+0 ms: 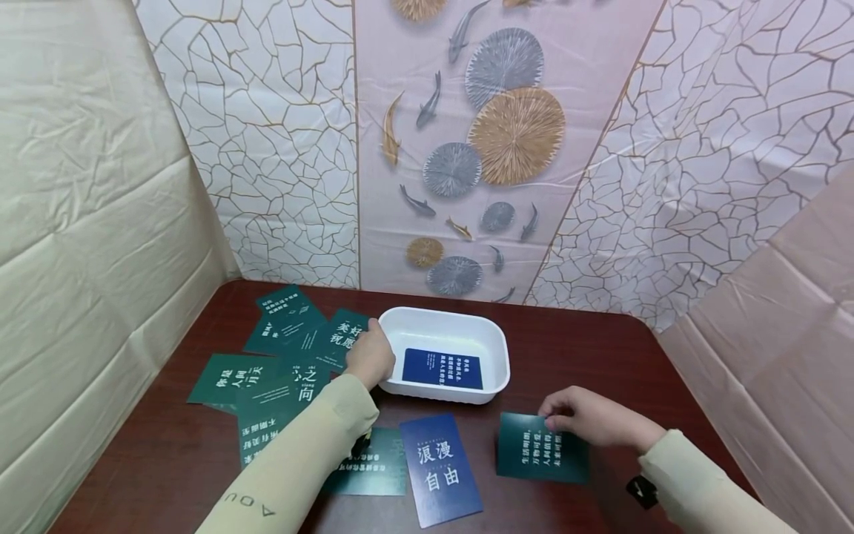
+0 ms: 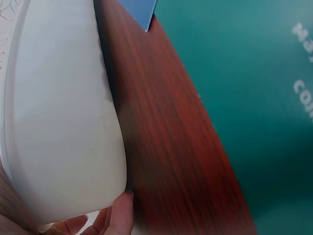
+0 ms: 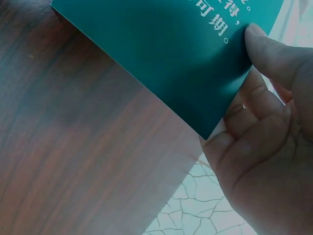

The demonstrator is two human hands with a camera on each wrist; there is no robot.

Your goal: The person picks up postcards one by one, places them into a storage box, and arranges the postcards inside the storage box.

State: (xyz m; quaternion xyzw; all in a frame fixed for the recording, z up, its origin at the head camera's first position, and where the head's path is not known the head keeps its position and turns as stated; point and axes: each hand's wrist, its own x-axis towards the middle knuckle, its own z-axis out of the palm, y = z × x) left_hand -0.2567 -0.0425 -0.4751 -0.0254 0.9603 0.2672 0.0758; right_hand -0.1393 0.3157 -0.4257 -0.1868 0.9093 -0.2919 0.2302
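Observation:
A white plastic basin [image 1: 500,348] stands near the back of the table, with a dark blue card [image 1: 440,368] lying inside. At its left end, my left hand [image 1: 370,357] grips the rim; in the left wrist view the fingertips [image 2: 123,208] curl round the basin's wall [image 2: 68,107]. On the right, my right hand [image 1: 590,417] pinches the top edge of a green card [image 1: 534,449] printed with white characters. The right wrist view shows the thumb [image 3: 274,54] over this card [image 3: 161,58], the other fingers behind it and one corner raised off the table.
A blue card [image 1: 440,467] lies at the front middle, beside a green card [image 1: 376,467] partly under my left forearm. Several green cards [image 1: 230,378] overlap across the left side of the dark wooden table [image 1: 567,341]. Patterned cloth [image 1: 287,148] hangs behind.

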